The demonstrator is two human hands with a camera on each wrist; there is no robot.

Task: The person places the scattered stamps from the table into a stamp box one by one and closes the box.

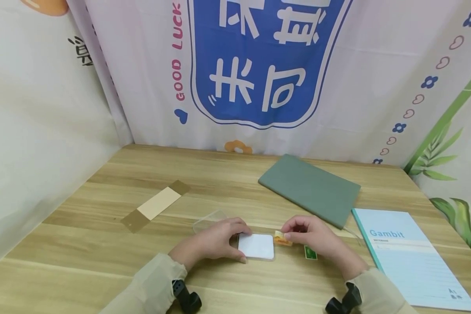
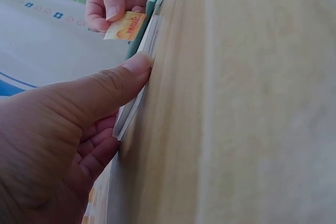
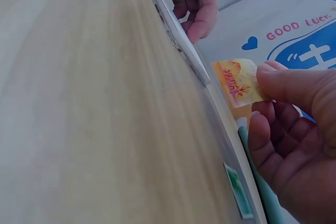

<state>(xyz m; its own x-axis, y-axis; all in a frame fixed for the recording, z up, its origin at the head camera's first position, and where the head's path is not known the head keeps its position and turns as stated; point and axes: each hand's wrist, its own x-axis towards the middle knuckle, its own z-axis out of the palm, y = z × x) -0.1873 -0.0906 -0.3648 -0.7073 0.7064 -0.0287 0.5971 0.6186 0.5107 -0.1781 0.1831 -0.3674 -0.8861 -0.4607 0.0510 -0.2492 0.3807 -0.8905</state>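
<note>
A white square stack in a clear case (image 1: 256, 246) lies on the table, and the left hand (image 1: 220, 239) grips its left side, thumb at the near edge and fingers at the far edge. Just right of the case, the right hand (image 1: 312, 235) pinches a small orange and yellow sticker (image 1: 283, 238) between thumb and fingers. In the right wrist view the sticker (image 3: 235, 83) shows red lettering, held by one edge. Below the right hand a small green sticker (image 1: 310, 252) lies on the table. The left wrist view shows the left thumb on the case edge (image 2: 137, 100).
Behind the left hand lies a clear lid (image 1: 209, 220). A brown and cream strip (image 1: 158, 203) is at the left. At the back right is a dark green notebook (image 1: 312, 187); a light blue Gambit notebook (image 1: 412, 257) lies at the right.
</note>
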